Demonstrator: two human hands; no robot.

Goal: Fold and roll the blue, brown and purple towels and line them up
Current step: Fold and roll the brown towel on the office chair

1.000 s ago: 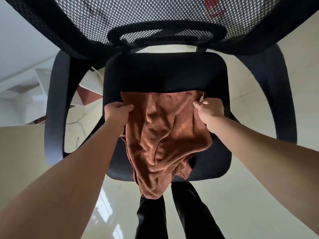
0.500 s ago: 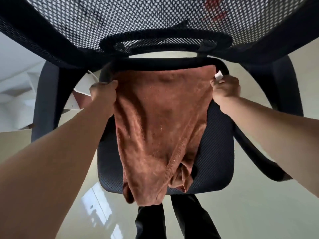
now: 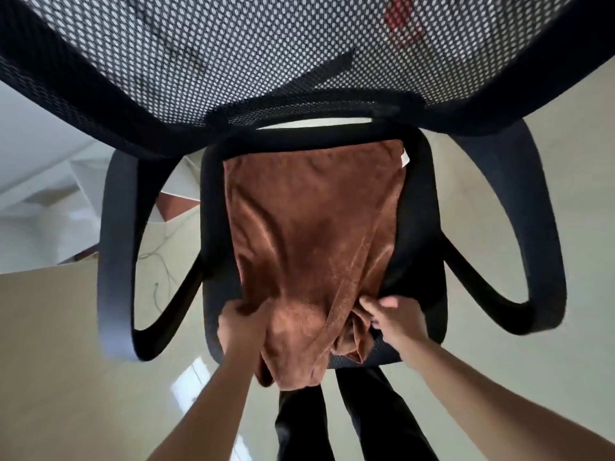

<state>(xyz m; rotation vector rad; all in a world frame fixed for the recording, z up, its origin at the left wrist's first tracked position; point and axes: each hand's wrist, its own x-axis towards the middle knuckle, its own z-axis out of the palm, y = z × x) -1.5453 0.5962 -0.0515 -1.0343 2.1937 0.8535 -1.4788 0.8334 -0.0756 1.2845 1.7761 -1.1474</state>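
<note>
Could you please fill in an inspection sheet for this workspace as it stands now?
Surface: black office chair seat, mesh backrest above, armrests both sides.
Job's things: brown towel spread over the seat, near end bunched, hanging over the front edge; white label at far right corner; blue and purple towels not seen.
Clutter: nothing seen.
Grippers: left hand grips the towel's near left part; right hand pinches its near right folds.
Cables: thin white cable on the floor, left of the chair.
Surroundings: pale glossy floor; white steps at left.
</note>
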